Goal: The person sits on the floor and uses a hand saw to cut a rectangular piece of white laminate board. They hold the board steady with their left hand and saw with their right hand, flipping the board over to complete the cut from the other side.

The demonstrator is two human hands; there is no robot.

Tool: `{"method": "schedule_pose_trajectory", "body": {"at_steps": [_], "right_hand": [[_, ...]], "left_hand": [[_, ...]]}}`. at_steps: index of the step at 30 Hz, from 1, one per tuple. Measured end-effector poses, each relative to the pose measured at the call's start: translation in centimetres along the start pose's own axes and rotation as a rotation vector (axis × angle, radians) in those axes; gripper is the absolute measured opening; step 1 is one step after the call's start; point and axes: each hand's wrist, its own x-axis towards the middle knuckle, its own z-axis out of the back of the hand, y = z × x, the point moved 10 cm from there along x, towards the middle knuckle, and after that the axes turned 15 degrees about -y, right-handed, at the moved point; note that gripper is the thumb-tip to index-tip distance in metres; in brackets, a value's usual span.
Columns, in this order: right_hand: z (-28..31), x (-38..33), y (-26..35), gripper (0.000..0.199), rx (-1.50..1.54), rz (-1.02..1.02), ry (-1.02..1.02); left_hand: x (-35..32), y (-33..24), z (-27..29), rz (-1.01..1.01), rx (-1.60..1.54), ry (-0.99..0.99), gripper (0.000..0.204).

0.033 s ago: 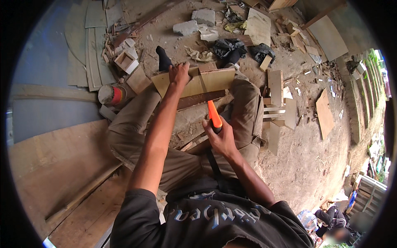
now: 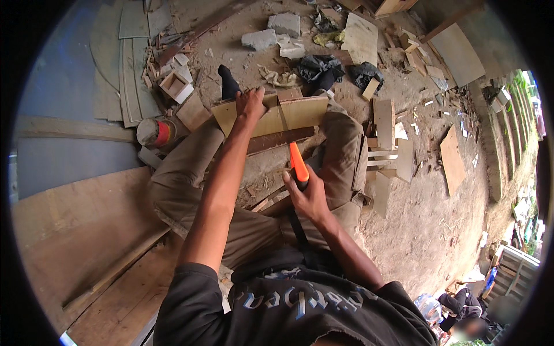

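My left hand (image 2: 250, 104) is closed over the upper edge of a pale wooden board (image 2: 303, 113), left of its middle. The board stands on edge across my legs, and a narrow slit runs down its face near the centre. In my right hand (image 2: 310, 196), closer to my body, is what looks like a handsaw (image 2: 298, 164) with an orange and black handle. Its handle points at the slit; the blade is edge-on and hard to make out. A dark reddish-brown wooden piece (image 2: 281, 140) lies just below the board.
A can with a red band (image 2: 163, 133) and a small open wooden box (image 2: 176, 85) stand at left. Wood offcuts (image 2: 384, 121) are stacked beside my right knee. Concrete blocks (image 2: 259, 39) and black plastic (image 2: 320, 66) lie beyond the board. Another person (image 2: 461, 304) is at lower right.
My right hand has drawn the saw handle very slightly back toward my body. My left hand and the board look unmoved.
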Motion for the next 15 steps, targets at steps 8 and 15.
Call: {"method": "schedule_pose_trajectory", "body": {"at_steps": [8, 15], "right_hand": [[0.8, 0.0, -1.8, 0.032, -0.087, 0.015, -0.12], [-2.0, 6.1, -4.6, 0.034, -0.204, -0.119, -0.081]], "left_hand": [[-0.1, 0.0, 0.1, 0.017, 0.001, -0.078, 0.047], [-1.6, -1.3, 1.3, -0.047, -0.075, -0.172, 0.032]]}}
